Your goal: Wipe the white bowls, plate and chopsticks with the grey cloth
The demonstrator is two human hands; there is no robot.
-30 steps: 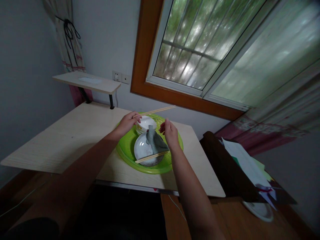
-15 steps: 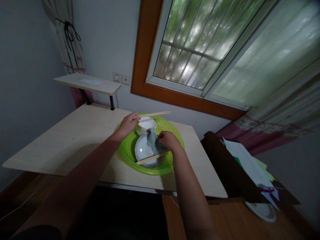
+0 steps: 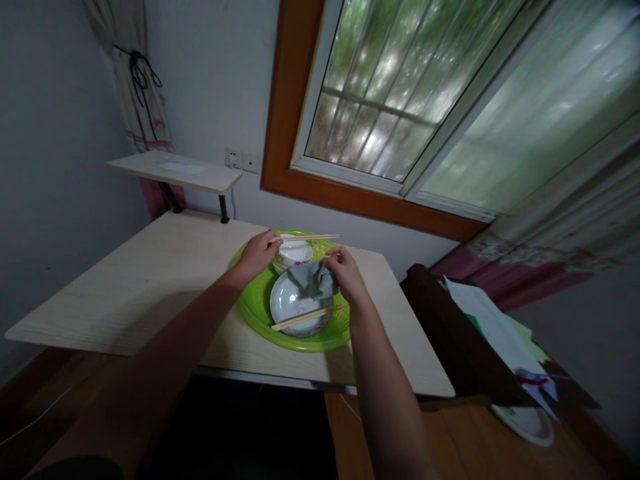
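Observation:
Over the back left rim of a green plastic basket (image 3: 257, 327), my left hand (image 3: 257, 255) is closed around a pair of wooden chopsticks (image 3: 313, 237), which point right above the white bowls (image 3: 296, 252). My right hand (image 3: 346, 272) pinches a grey-green cloth (image 3: 313, 279) by its upper right corner. That cloth hangs over the back of a white plate (image 3: 287, 303) in the basket. More chopsticks (image 3: 303, 319) lie across the front of the plate. The fingertips of my left hand are partly hidden.
The basket stands on a pale wooden table (image 3: 150, 273). A small raised shelf (image 3: 200, 177) with a paper on it is at the back left. To the right, a dark brown piece of furniture (image 3: 450, 333) bears papers (image 3: 490, 327). Behind is a barred window (image 3: 380, 100).
My right hand has moved up and back, spreading the cloth wider over the plate. The chopsticks in my left hand have dipped slightly and lie more level.

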